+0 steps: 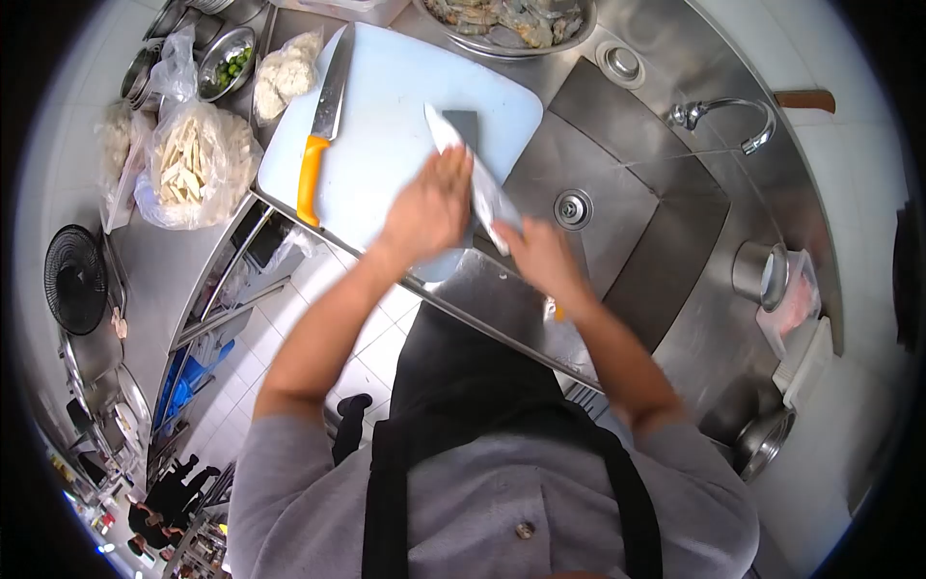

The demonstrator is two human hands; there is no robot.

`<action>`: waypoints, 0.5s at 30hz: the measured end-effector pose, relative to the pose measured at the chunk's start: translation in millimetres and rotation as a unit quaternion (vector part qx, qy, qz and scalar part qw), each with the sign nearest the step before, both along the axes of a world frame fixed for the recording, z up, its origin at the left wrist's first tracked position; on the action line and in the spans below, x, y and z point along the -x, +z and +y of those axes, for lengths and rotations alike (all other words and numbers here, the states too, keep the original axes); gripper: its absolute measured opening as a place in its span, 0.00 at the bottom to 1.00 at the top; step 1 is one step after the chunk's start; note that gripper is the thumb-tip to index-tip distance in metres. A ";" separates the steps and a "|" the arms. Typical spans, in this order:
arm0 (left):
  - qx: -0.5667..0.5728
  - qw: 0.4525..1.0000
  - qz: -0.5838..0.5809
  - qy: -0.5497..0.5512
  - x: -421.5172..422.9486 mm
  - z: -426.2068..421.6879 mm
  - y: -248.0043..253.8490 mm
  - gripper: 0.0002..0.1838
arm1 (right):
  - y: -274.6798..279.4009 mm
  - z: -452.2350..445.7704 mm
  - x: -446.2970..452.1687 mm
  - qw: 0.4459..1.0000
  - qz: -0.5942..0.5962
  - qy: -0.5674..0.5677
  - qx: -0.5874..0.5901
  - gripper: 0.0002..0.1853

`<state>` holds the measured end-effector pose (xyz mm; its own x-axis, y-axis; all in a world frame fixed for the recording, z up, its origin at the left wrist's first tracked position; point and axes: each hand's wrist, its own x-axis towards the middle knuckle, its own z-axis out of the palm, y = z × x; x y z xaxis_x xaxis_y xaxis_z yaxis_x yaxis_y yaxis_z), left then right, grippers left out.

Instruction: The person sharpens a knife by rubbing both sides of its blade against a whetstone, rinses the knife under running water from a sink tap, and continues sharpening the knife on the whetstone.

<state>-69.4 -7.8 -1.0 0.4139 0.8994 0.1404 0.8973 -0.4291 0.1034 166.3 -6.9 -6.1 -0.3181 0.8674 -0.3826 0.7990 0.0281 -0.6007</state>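
Note:
A large kitchen knife [489,201] lies slantwise over a dark grey sharpening stone [462,125] on the white cutting board [386,106]. My right hand [547,259] is closed around the knife at its handle end, and a bit of orange handle shows below the palm. On the blade, the fingers of my left hand [434,207] press down, bent and close together, slightly blurred. To the left, a second knife [334,92] with an orange handle rests on the board, touched by neither hand.
Right of the board is a steel sink [617,212] with a faucet [723,113]. A bowl of shrimp [511,21] stands behind the board. At left are a bag of pale strips [183,169] and a bowl of green pieces [230,66]. People [164,502] stand far off, lower left.

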 end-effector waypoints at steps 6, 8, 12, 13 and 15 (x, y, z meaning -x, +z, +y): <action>-0.027 0.999 -0.033 0.013 50.0 87.1 -11.1 0.28 | 8.9 91.2 46.5 0.999 0.014 -0.004 -0.034 0.36; -0.025 1.000 0.001 -0.005 88.7 140.5 -3.0 0.26 | 20.2 132.7 68.2 0.996 0.000 0.008 -0.089 0.37; -0.104 0.952 -0.225 0.179 105.3 133.5 85.9 0.21 | 58.6 130.3 67.3 0.997 0.023 -0.014 -0.071 0.33; -0.128 0.920 -0.265 0.260 102.1 117.9 116.7 0.21 | 79.9 123.6 62.2 0.997 0.024 -0.015 -0.070 0.33; -0.249 0.852 -0.415 0.199 123.0 100.9 127.6 0.23 | 118.5 94.5 41.4 0.997 0.006 0.039 -0.070 0.29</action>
